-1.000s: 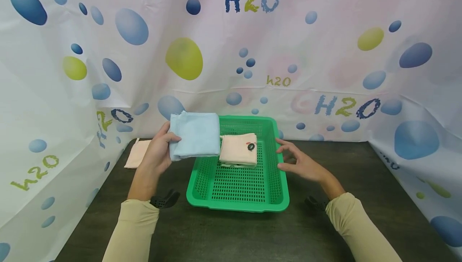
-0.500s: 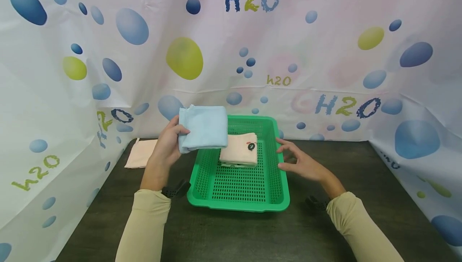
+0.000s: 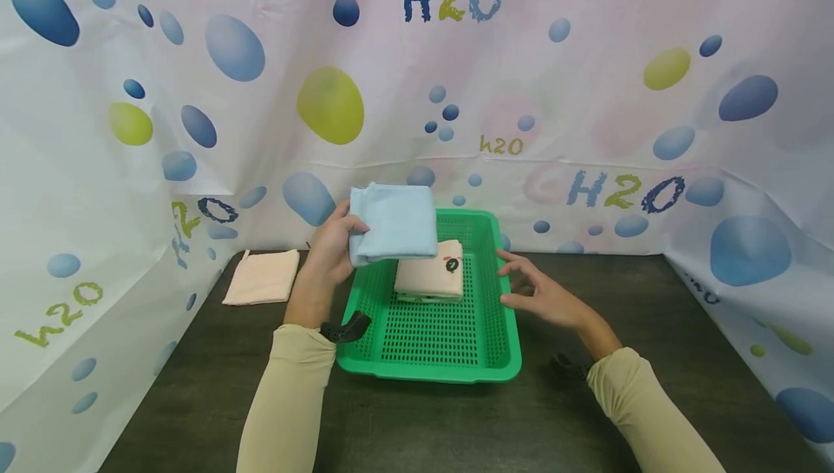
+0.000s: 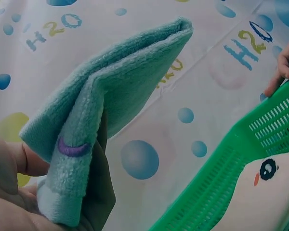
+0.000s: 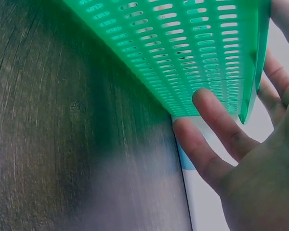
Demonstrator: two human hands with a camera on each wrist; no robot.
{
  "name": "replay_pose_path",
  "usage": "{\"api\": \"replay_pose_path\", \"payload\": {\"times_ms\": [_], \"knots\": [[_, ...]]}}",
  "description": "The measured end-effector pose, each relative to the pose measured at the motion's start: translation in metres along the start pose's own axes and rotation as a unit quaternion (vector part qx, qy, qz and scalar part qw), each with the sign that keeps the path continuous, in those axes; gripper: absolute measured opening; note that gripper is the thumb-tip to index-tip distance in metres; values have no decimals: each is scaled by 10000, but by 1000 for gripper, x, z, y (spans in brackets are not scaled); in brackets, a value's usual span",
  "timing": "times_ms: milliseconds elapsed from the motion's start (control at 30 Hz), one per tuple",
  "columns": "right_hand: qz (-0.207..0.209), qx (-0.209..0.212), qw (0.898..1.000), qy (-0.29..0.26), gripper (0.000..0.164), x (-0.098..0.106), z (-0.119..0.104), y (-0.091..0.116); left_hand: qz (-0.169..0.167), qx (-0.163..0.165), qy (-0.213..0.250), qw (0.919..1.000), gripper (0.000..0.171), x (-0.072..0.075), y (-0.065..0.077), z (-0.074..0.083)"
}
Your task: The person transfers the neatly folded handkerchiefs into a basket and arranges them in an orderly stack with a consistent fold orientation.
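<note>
Green plastic basket: my right hand, fingers parted, is at its side. My left hand grips a folded blue towel raised nearby.

Soft even light around me, backdrop bright, tabletop dim, left wrist view duller, blue cloth shaded under its fold, right wrist view hazy with pale glare, light through slots of green basket
</note>
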State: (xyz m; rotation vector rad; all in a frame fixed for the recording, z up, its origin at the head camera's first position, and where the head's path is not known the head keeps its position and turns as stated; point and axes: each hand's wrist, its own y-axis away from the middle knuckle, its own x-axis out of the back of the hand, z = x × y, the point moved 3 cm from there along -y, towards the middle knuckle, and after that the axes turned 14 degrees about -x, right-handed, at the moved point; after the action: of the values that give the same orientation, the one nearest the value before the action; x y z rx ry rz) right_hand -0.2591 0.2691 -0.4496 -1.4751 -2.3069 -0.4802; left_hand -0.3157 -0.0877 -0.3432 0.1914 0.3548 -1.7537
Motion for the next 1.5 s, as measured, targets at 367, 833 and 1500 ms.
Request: {"api": "replay_pose_path", "payload": {"times_ms": [367, 833, 1500], "knots": [[-42, -24, 9999, -111, 37, -2, 0, 0, 57, 125, 258, 9996, 82, -17, -14, -16], [-88, 1, 9997, -233, 38, -3, 0, -1, 110, 179, 345, 9992, 85, -28, -27, -35], [-66, 48, 9997, -251, 35, -3, 2, 0, 560, 489, -201, 9970, 93, -30, -39, -72]]}}
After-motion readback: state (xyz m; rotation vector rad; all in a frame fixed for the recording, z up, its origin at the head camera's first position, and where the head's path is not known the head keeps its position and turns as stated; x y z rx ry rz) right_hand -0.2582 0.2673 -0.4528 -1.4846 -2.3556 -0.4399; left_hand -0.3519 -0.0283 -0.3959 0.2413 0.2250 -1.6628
